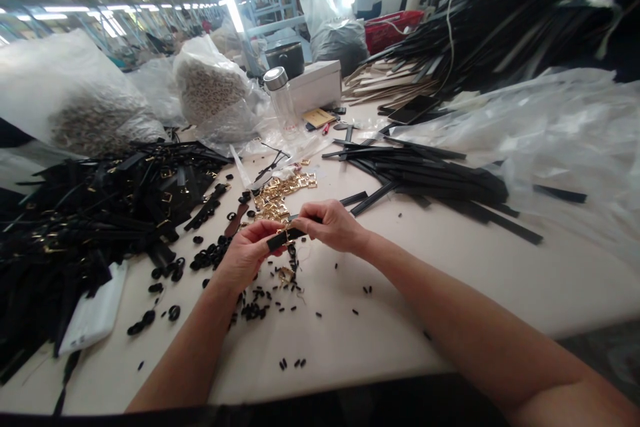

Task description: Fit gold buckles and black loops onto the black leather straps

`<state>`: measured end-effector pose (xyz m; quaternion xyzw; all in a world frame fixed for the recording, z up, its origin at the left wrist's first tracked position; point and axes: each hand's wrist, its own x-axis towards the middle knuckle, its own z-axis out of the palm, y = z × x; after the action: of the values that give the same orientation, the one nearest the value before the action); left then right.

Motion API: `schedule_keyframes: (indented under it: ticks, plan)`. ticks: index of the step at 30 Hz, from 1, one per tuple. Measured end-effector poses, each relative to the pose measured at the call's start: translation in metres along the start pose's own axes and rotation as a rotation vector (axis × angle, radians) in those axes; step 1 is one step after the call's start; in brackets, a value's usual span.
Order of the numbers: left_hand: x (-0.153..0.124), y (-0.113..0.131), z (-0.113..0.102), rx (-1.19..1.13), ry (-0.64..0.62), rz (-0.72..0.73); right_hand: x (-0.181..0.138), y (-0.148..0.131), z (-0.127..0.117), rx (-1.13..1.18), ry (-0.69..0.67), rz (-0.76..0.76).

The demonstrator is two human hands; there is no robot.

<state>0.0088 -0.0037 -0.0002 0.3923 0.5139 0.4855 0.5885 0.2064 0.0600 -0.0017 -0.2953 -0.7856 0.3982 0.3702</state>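
Observation:
Between my two hands is a black strap [278,241] with a gold buckle [287,233] on it. My left hand [246,255] pinches the strap's near end, fingers closed round it. Just right of the buckle, my right hand [327,223] grips the strap with thumb and fingers, hiding part of it. Behind the hands lies a heap of loose gold buckles [280,192]. Small black loops [210,255] are scattered left of my left hand, and tiny black pieces [254,310] lie on the table below.
A pile of black buckled straps [100,207] covers the left side, beside a white power bank-like block [97,310]. Plain black strips [435,180] lie at right, near plastic sheeting [565,127]. A glass bottle [281,97], a white box [316,85] and filled plastic bags [210,83] stand behind.

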Motion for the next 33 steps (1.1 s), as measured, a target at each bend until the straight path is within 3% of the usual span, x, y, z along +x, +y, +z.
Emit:
schedule_keyframes:
  ticks: [4, 8, 11, 17, 22, 27, 33]
  plan:
    - [-0.003, 0.001, 0.006, 0.194, -0.048, -0.018, -0.001, -0.001, -0.003, -0.439, 0.152, -0.183]
    - [-0.003, -0.001, 0.009, 0.228, -0.057, -0.016, -0.001, -0.003, -0.004, -0.536, 0.23, -0.324]
    - [-0.001, -0.003, 0.01, 0.059, 0.068, 0.02, -0.001, -0.005, -0.005, -0.457, 0.258, -0.299]
    - [0.003, -0.005, 0.016, -0.152, 0.162, 0.02, -0.002, -0.001, 0.013, -0.054, 0.01, -0.011]
    - [0.003, -0.009, 0.02, -0.165, 0.177, -0.018, -0.002, 0.002, 0.029, 0.299, 0.098, 0.119]
    - [0.002, -0.013, 0.025, -0.126, 0.128, -0.005, -0.004, 0.002, 0.034, 0.318, 0.162, 0.08]
    - [-0.001, -0.01, 0.032, 0.011, 0.091, 0.047, -0.006, 0.002, 0.039, 0.6, 0.167, 0.274]
